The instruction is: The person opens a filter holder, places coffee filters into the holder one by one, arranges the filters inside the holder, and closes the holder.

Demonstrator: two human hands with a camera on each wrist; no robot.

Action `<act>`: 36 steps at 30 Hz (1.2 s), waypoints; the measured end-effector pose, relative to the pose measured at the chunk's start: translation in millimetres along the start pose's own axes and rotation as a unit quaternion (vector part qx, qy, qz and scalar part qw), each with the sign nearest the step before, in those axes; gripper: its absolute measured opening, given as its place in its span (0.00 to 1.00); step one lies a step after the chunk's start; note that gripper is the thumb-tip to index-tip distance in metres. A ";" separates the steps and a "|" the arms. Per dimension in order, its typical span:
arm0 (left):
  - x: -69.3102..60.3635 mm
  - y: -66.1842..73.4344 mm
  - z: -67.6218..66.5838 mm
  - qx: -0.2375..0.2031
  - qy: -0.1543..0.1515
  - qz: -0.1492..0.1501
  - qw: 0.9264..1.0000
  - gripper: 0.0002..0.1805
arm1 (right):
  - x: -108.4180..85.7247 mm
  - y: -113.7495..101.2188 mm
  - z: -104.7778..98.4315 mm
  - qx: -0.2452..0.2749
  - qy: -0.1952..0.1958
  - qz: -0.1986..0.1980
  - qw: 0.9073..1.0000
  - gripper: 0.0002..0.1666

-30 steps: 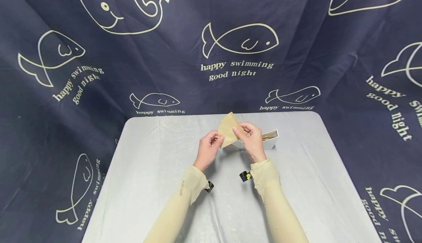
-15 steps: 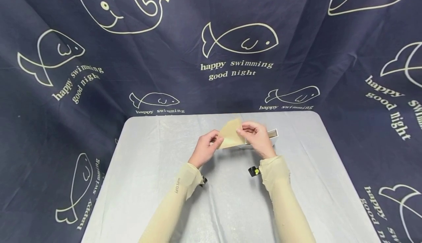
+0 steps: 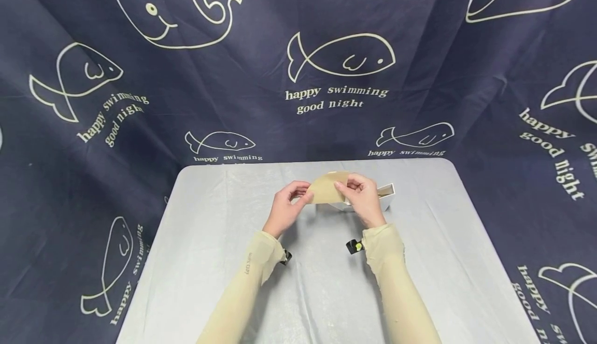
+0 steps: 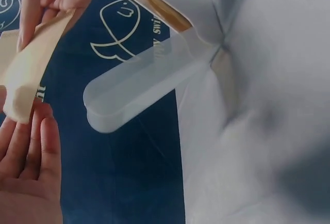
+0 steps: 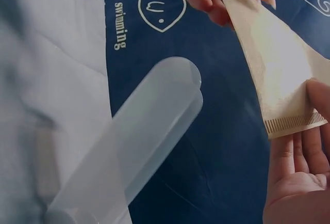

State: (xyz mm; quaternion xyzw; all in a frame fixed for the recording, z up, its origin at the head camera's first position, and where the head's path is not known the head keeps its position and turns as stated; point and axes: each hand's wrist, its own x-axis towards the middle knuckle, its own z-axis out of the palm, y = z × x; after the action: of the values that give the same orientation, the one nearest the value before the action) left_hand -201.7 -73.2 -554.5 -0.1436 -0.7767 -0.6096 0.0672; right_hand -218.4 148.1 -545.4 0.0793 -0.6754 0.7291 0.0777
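Observation:
A brown paper coffee filter (image 3: pixel 323 189) with a crimped seam hangs between both hands above the far part of the table. My left hand (image 3: pixel 285 206) pinches its left end between thumb and fingers. At the other end, my right hand (image 3: pixel 366 202) grips it with the thumb on the near face. The crimped edge of the coffee filter (image 5: pixel 294 123) shows beside the right fingers in the right wrist view. Behind the right hand stands a white box (image 3: pixel 389 197), partly hidden; brown paper sheets (image 4: pixel 162 8) stick up inside it in the left wrist view.
A pale grey cloth covers the table (image 3: pixel 224 204). Dark blue curtains (image 3: pixel 261 74) with fish drawings hang close behind and at the sides. A translucent rounded bar (image 4: pixel 134 90) crosses each wrist view.
The coffee filter has turned from point-up to lying wide, its rounded edge on top. My hands have spread farther apart, the left moving left and the right slightly right.

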 end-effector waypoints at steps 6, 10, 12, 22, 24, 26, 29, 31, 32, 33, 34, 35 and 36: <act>1.5 13.3 7.2 0.046 0.034 -0.008 0.998 0.06 | -2.7 3.0 3.1 0.022 -0.002 0.006 1.000 0.11; 0.5 35.0 9.2 0.042 0.053 -0.018 0.998 0.05 | -3.5 -1.3 -11.1 0.051 0.021 -0.006 0.998 0.16; 0.4 40.4 9.6 0.042 0.054 -0.019 0.997 0.05 | -4.6 -2.7 -27.5 0.071 0.048 -0.026 0.996 0.18; 4.7 31.1 11.7 0.040 0.049 -0.020 0.998 0.05 | -10.9 34.0 -122.0 0.027 0.128 0.023 0.991 0.54; 6.4 21.9 14.3 0.046 0.044 -0.017 0.998 0.05 | -11.8 46.9 -129.8 -0.019 0.089 0.057 0.994 0.53; 8.3 12.7 17.0 0.054 0.041 -0.014 0.998 0.06 | -12.5 56.6 -131.8 -0.060 0.052 0.087 0.993 0.50; 10.9 2.5 19.3 0.054 0.035 -0.007 0.998 0.06 | -12.3 65.2 -128.0 -0.116 0.035 0.109 0.987 0.42; 12.3 0.2 19.6 0.049 0.029 -0.001 0.998 0.06 | -11.2 66.6 -122.6 -0.135 0.052 0.120 0.982 0.36; 12.8 -0.4 19.7 0.045 0.026 0.002 0.999 0.06 | -10.2 67.3 -120.6 -0.143 0.061 0.123 0.980 0.34; 13.3 -1.0 19.7 0.042 0.022 0.006 0.999 0.06 | -9.2 67.7 -118.6 -0.151 0.071 0.125 0.978 0.32; 13.9 -1.0 19.9 0.042 0.020 0.008 0.999 0.06 | -8.1 67.8 -116.6 -0.158 0.079 0.126 0.976 0.30; 14.4 -0.7 20.1 0.042 0.018 0.011 0.999 0.06 | -6.9 67.9 -114.7 -0.164 0.085 0.127 0.975 0.29; 14.9 -0.7 20.5 0.043 0.016 0.013 0.999 0.07 | -5.7 68.2 -113.2 -0.169 0.089 0.126 0.973 0.28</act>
State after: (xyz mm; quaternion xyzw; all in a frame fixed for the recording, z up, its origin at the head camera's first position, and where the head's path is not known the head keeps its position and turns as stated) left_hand -214.6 -51.4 -556.0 -0.1415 -0.7988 -0.5771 0.0936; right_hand -229.1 255.7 -621.5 -0.0860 -0.7837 0.6124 0.0570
